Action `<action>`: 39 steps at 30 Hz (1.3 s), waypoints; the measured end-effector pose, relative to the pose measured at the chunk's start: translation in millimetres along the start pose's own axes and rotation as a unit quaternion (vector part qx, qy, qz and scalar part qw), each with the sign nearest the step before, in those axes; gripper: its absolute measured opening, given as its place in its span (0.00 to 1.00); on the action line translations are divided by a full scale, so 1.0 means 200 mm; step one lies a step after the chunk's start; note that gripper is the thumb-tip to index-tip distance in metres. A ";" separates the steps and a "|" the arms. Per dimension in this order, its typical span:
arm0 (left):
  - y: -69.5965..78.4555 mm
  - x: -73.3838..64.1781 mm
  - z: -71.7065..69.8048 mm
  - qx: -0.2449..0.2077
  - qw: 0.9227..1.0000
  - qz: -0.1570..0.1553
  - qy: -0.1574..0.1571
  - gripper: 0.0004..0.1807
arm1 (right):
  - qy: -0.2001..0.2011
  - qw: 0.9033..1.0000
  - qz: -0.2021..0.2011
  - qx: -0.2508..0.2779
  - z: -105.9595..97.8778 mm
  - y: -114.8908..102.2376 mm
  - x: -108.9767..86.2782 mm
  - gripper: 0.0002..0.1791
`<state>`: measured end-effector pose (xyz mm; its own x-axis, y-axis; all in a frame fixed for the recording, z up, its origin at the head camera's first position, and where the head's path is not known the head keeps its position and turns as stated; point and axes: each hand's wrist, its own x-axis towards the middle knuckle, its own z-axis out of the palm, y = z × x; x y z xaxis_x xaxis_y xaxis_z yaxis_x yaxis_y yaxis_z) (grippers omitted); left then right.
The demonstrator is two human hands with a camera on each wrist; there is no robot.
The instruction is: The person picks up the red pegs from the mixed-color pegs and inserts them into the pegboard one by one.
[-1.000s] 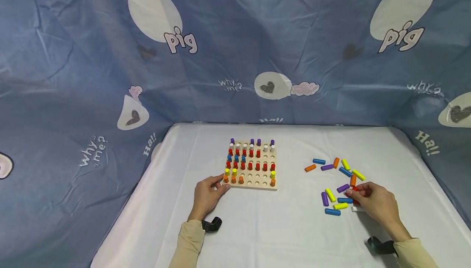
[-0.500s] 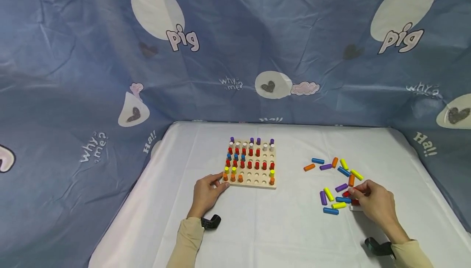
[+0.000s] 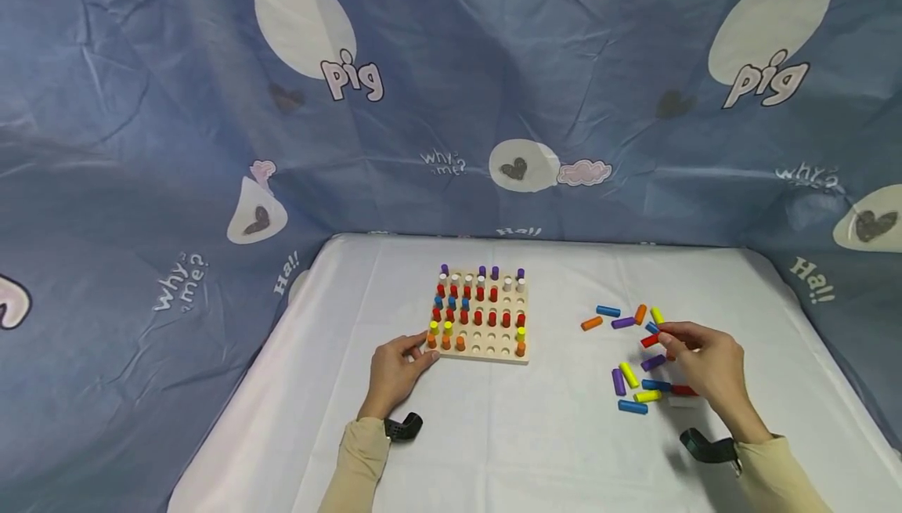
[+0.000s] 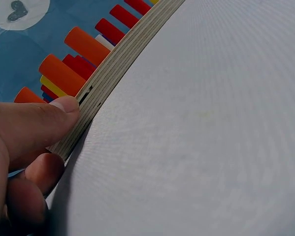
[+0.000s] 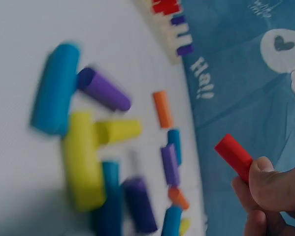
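Note:
A wooden pegboard [image 3: 491,347] holds rows of upright pegs in purple, white, red, blue, yellow and orange, with several bare holes between them. My left hand [image 3: 396,373] grips its near left corner; in the left wrist view the thumb [image 4: 63,105] lies on the layered edge, fingers curled beside it. Between thumb and fingertips my right hand [image 3: 712,360] pinches a red peg [image 5: 234,156], raised over the loose pegs. One end of this peg sticks out from the fingers.
Loose pegs lie scattered right of the board, among them a blue peg [image 3: 633,406], a yellow peg [image 3: 629,374], a purple peg [image 3: 623,323] and an orange peg [image 3: 592,323]. A white cloth [image 3: 564,450] covers the table; a printed blue curtain [image 3: 423,106] hangs behind.
My right hand has lifted the red peg from the loose pegs and moved it up and slightly left. Another red peg now shows where the hand was. The left hand stays at the board.

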<state>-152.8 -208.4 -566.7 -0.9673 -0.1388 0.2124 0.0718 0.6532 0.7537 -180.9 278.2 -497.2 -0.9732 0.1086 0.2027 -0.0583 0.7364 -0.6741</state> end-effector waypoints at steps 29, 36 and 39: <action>-0.01 -0.04 -0.03 0.017 1.000 0.009 0.007 0.23 | 0.100 0.982 -0.083 0.136 0.31 -0.50 0.36 0.06; 0.00 -0.03 -0.02 0.012 1.000 0.011 -0.001 0.23 | 0.077 0.981 -0.114 0.134 0.44 -0.57 0.41 0.05; 0.00 -0.03 -0.01 0.017 1.000 0.013 -0.002 0.23 | 0.058 0.983 -0.116 0.133 0.49 -0.59 0.43 0.04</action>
<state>-147.3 -209.1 -565.6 -0.9664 -0.1180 0.2285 0.0884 0.6822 0.7258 -280.6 134.5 -470.2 -0.8956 0.0456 0.4424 -0.3467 0.5515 -0.7587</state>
